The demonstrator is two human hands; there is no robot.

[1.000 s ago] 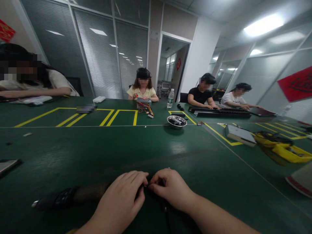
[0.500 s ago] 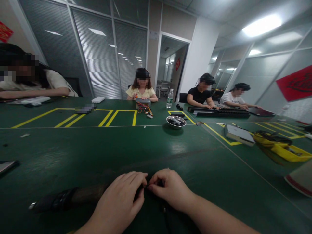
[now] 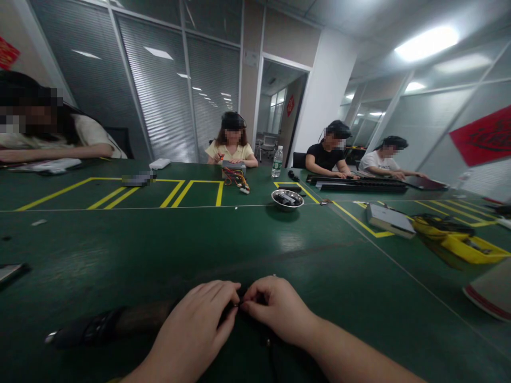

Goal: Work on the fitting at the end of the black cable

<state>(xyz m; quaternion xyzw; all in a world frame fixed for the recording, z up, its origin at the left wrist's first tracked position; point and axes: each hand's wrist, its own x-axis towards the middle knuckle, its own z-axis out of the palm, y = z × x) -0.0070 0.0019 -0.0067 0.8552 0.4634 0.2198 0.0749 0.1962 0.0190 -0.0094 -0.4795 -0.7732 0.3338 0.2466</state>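
Close to the near edge of the table, my left hand and my right hand meet, their fingertips almost touching. Each is closed in a pinch around something small and dark between them, too small to make out. A long dark cylindrical tool, with a black ringed end and a silver tip, lies to the left; its right end disappears behind my left hand. Below my right hand a thin black cable runs toward me, with a small shiny spot on it.
A metal bowl of dark parts stands ahead on the green table. To the right are a grey box, a yellow tray and a pale round container. Several people sit around the far side; a bottle stands there.
The view has shifted very slightly. Both hands hold nearly the same pose, with only a tiny movement at the fingertips.
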